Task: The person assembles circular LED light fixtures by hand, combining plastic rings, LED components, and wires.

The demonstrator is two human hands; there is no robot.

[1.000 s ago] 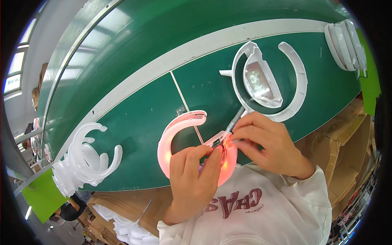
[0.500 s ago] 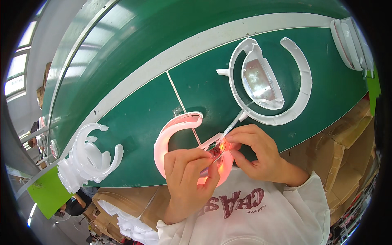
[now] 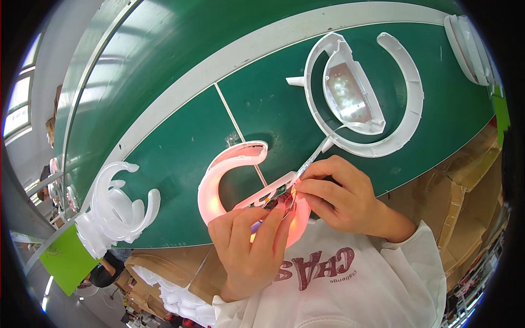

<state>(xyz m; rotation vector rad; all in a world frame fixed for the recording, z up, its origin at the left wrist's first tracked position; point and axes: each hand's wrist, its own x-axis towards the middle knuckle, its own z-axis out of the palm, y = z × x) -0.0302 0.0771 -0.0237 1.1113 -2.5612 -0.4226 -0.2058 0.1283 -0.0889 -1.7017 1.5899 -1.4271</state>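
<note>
A C-shaped, pale plastic lamp housing (image 3: 210,199) glows pink and orange at the front edge of the green table. Across its opening, a small circuit board (image 3: 273,201) with thin red wires (image 3: 288,201) shows between my hands. My left hand (image 3: 249,243) is closed over the lower part of the housing, its fingertips pinching the wires beside the board. My right hand (image 3: 344,197) pinches at the wires where a flat silvery cable (image 3: 311,160) comes in. This cable runs back to a white half-moon part (image 3: 350,97). My fingers partly hide the wire ends.
An open white ring (image 3: 414,101) surrounds the half-moon part at the back right. White curved shells (image 3: 117,210) are stacked at the left, more white parts (image 3: 467,52) at the far right. Cardboard boxes (image 3: 432,208) stand below the table's front edge. Another person (image 3: 104,270) is at the lower left.
The table scene has shifted slightly in the picture. My left hand has dropped lower, uncovering more of the circuit board. Both hands stay pinched at the wires.
</note>
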